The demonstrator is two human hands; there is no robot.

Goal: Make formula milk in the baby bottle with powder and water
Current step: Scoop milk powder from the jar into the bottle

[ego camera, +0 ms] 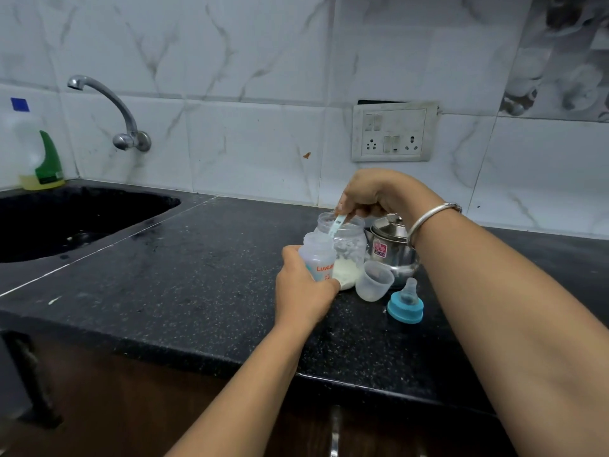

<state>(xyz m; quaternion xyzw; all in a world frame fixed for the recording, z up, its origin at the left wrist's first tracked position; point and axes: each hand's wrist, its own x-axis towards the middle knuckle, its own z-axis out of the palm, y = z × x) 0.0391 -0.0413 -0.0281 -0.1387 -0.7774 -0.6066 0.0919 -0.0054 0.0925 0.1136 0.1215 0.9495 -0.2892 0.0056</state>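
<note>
Now: uncapped translucent bottle [318, 255] gripped by left hand [303, 291]; right hand [375, 192] pinches scoop [337, 224].

Single wide-angle view from head height, worn on the person. Faces forward and down across the black table [197, 275] toward the tiled wall [263, 94]. Close in, with left hand [303, 291] and right hand [379, 192] near centre, sink [138, 206] at far left.

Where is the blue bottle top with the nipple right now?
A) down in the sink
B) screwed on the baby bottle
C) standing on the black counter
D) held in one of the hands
C: the blue teat top stands on the counter beside the clear cap, apart from the baby bottle.
</note>
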